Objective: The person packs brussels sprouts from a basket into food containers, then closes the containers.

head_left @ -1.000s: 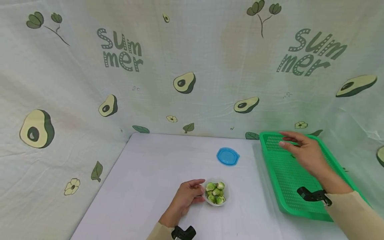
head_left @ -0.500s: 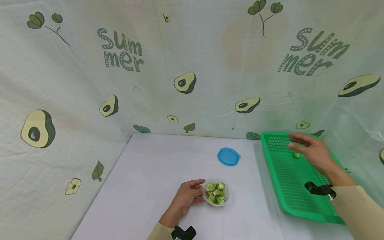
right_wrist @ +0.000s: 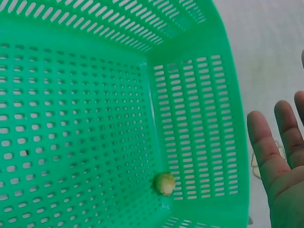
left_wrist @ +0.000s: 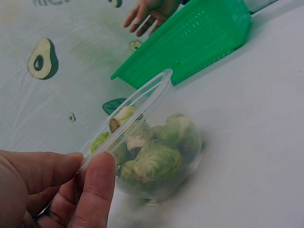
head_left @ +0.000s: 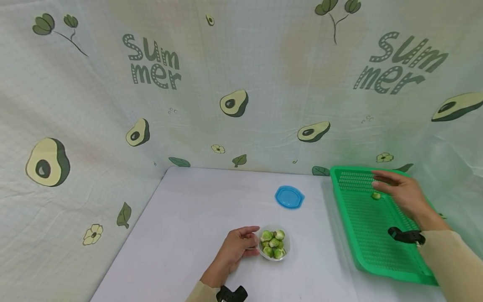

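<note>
My left hand (head_left: pixel 235 245) pinches the rim of a clear round plastic tub (left_wrist: pixel 151 195) between thumb and fingers. Several green Brussels sprouts (left_wrist: pixel 157 160) lie inside the tub, which stands on the white table. Over the far right part of a green perforated basket (head_left: pixel 381 247), my right hand (head_left: pixel 401 193) hovers with its fingers loosely extended and nothing in them. One Brussels sprout (right_wrist: pixel 164 184) rests on the basket floor close to an end wall, just below and left of the right hand in the head view.
A blue lid (head_left: pixel 289 197) lies flat on the white table (head_left: pixel 196 218), behind the tub. An avocado-print cloth (head_left: pixel 271 63) hangs along the back and sides of the table. The basket's long side wall stands between the tub and the right hand.
The right hand has drifted right and slightly lower in the head view, leaving the sprout in the basket plainly visible. The left hand keeps its hold on the tub.
</note>
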`<control>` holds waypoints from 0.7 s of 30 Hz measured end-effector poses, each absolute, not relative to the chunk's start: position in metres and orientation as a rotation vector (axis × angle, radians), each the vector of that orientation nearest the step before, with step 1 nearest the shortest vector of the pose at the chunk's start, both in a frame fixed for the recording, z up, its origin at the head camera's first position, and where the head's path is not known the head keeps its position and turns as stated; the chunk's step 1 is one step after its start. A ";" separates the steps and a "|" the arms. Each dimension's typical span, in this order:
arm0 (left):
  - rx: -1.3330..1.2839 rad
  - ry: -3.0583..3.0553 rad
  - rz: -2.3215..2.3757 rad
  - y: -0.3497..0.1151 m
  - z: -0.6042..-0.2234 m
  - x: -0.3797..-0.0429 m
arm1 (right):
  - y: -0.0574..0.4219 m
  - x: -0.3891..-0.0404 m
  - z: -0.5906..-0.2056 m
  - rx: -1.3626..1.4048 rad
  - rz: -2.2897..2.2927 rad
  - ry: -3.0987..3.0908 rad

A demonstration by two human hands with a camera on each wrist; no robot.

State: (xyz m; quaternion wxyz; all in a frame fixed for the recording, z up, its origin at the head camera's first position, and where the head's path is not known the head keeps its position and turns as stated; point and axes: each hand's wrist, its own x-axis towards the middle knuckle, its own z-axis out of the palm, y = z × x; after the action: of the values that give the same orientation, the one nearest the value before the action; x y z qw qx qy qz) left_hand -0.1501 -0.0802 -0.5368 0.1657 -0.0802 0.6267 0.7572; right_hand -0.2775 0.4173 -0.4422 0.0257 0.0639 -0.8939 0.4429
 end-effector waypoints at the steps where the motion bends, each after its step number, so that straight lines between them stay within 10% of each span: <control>1: -0.229 1.783 2.156 -0.080 -0.537 -0.150 | 0.418 -0.279 -0.443 0.197 1.371 -2.766; 21: -0.248 1.778 2.148 -0.081 -0.539 -0.152 | 0.451 -0.301 -0.474 0.041 1.338 -2.999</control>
State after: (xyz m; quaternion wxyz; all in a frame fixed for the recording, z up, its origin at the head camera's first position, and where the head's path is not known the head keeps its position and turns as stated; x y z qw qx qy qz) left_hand -0.1516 -0.0810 -0.5389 0.1701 -0.0875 0.6259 0.7561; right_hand -0.3008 0.4507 -0.4741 -0.0713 0.0124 -0.9109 0.4063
